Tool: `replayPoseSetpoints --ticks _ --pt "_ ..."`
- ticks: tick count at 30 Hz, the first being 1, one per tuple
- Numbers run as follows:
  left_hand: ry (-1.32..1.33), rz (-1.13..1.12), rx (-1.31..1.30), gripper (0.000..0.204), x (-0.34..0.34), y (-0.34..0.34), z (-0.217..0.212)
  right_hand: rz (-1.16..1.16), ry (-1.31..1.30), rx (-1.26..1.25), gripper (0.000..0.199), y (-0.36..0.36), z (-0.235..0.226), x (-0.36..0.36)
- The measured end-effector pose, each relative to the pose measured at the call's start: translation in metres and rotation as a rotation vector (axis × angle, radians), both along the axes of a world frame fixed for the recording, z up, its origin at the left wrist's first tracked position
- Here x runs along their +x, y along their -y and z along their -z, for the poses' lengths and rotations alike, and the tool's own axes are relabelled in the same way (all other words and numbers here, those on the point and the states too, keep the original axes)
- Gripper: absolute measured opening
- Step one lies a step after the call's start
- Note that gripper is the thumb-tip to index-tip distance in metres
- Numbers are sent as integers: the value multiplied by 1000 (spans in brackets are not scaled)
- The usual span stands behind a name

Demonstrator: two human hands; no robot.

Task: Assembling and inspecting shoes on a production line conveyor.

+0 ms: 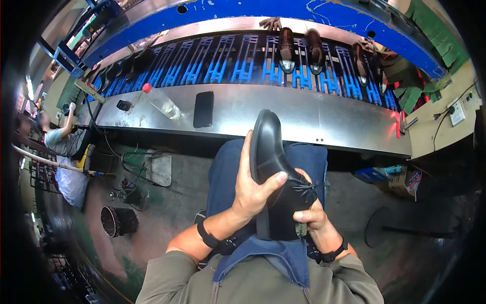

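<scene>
Shirt (253,283): olive, filling the lower edge, closest to the lens, with a blue apron (283,253) lying over it.
Left hand (253,190): gripping the shoe's side, thumb lying across the upper, fingers wrapping around the sole edge.
Right hand (311,215): pinching the shoe at the lace area, fingers closing on it.
Shoe (271,167): black, laced, standing heel-up over the lap, clamped between both hands, near the bench's front edge.
Wristbands: a dark one sitting on each wrist.
Bench (304,119): steel, running across just beyond the knees.
Phone (203,109): dark, lying flat on the bench.
Bottle (162,103): clear with red cap, lying left of the phone.
Conveyor (228,66): blue racks carrying brown shoes (287,48) behind the bench.
Co-worker (58,134): sitting far left, one arm raised.
Bin (117,221): dark, standing on the floor, lower left.
</scene>
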State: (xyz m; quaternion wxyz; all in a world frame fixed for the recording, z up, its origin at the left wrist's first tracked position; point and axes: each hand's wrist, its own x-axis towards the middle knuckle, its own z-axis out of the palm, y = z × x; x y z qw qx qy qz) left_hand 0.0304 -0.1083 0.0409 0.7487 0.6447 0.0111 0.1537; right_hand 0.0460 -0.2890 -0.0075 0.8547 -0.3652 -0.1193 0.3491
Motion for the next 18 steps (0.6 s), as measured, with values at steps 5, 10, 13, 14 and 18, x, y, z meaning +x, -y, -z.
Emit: replayPoseSetpoints --ticks 5,10,13,14,18 --pt "-14 -62 42 98 -9 5 -3 -4 -100 2 105 -1 -7 -9" --pt "15 -59 140 96 -6 3 12 45 -99 -28 107 2 -6 -15" --pt "32 102 8 97 15 -20 22 206 487 -477 101 -3 -17 -8" --pt "-6 81 -228 88 20 -24 34 305 926 -723 96 -3 -16 4" --pt "-448 255 -720 66 -2 -52 57 208 482 -404 88 3 -13 24"
